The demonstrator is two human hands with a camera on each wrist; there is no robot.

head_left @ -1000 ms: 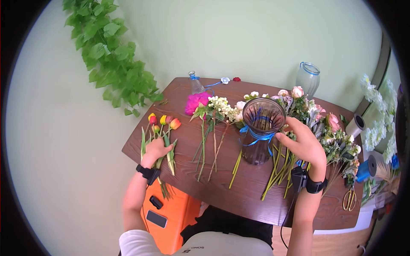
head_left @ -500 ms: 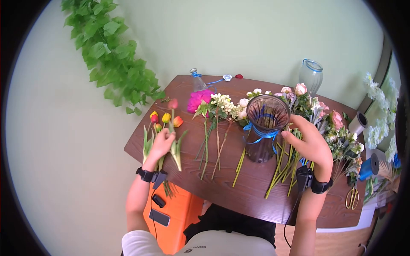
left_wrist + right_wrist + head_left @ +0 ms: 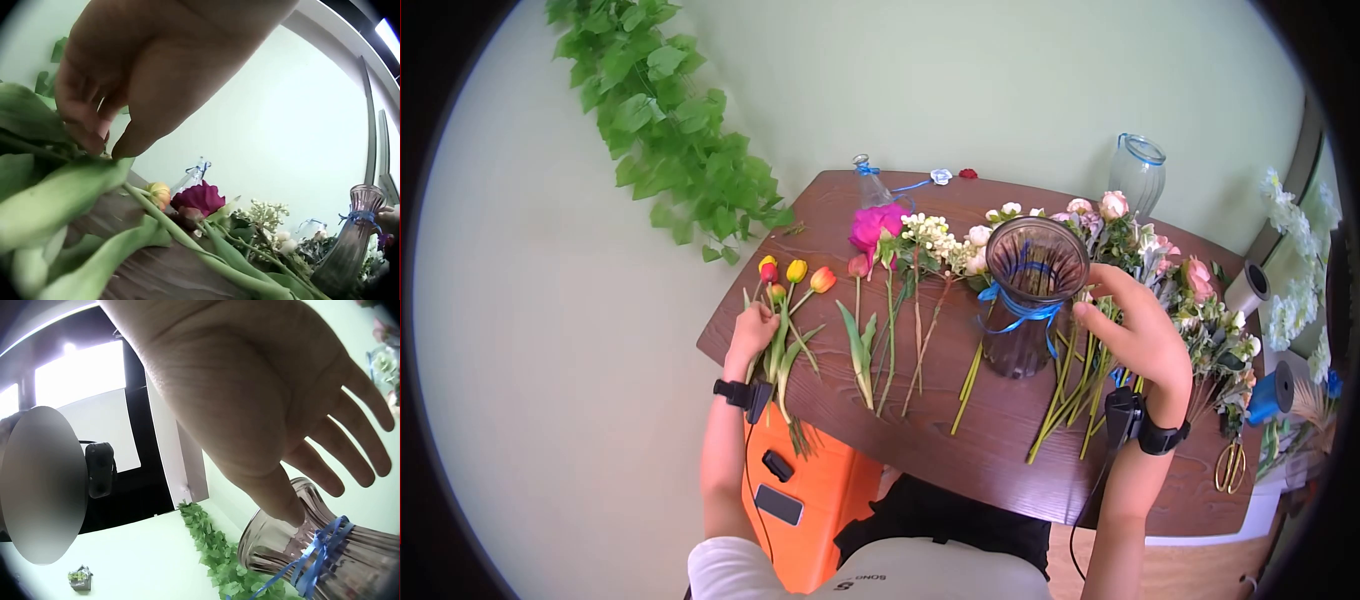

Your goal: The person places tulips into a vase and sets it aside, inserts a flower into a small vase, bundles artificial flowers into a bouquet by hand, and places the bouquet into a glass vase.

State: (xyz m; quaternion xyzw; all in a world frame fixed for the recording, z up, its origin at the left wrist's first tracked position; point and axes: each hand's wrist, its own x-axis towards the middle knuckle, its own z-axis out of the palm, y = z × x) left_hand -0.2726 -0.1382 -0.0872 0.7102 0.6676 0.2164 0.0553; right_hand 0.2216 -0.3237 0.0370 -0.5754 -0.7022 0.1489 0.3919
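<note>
My left hand (image 3: 752, 328) is at the tulip bunch on the table's left side, thumb and fingertips pinching among the stems and leaves. Red, yellow and orange tulips (image 3: 823, 280) spread above it; broad green leaves (image 3: 69, 197) fill the left wrist view. One dusky red tulip (image 3: 858, 265) lies apart, beside a magenta peony (image 3: 876, 232). Beside the smoky ribbed glass vase (image 3: 1017, 345) is my right hand (image 3: 1135, 330), its thumb at the flared neck and its fingers extended. A blue ribbon (image 3: 325, 550) is tied round the vase, which stands upright with its mouth up.
Cream berry sprigs (image 3: 930, 238) and pink roses (image 3: 1197, 278) lie along the back and right. Behind them stand a small glass bottle (image 3: 872, 188) and a clear jar (image 3: 1138, 175). Gold-handled scissors (image 3: 1230, 467) and a blue ribbon spool (image 3: 1270, 392) are at the right edge.
My left hand lifted the dusky red tulip from the bunch, laid it to the right near the peony, and returned to the remaining tulips. My right hand stays beside the vase.
</note>
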